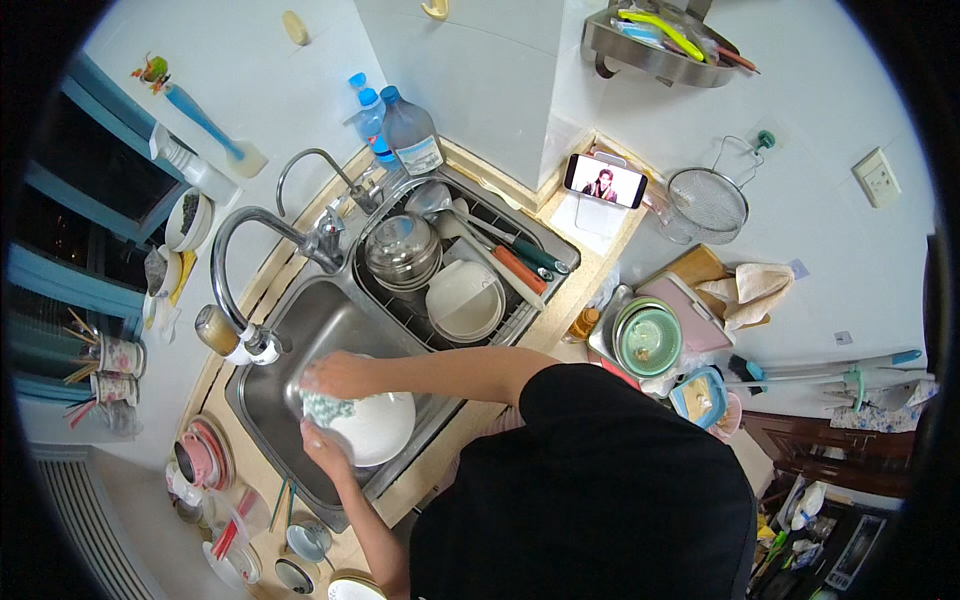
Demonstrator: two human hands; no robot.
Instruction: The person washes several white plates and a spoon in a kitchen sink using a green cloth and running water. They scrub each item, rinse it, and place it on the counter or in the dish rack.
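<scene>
A white plate or shallow bowl (379,431) is tilted over the stainless steel sink basin (262,420). My left hand (326,450) grips its near-left rim. In my right hand (337,375) is a green-and-white cloth (328,409), pressed against the dish's upper left edge; the fingers are slightly blurred. The chrome faucet (225,262) arches above the basin, just up and left of my right hand, with a filter fitting (262,346) at its end. Whether water runs from it I cannot tell.
Beside the basin, a black wire dish rack (517,330) holds bowls (465,300) and utensils with orange and green handles. Stacked pink dishes (206,454), cups (307,536) and chopsticks crowd the left counter. A phone (605,180) stands at the back, near bottles (412,135).
</scene>
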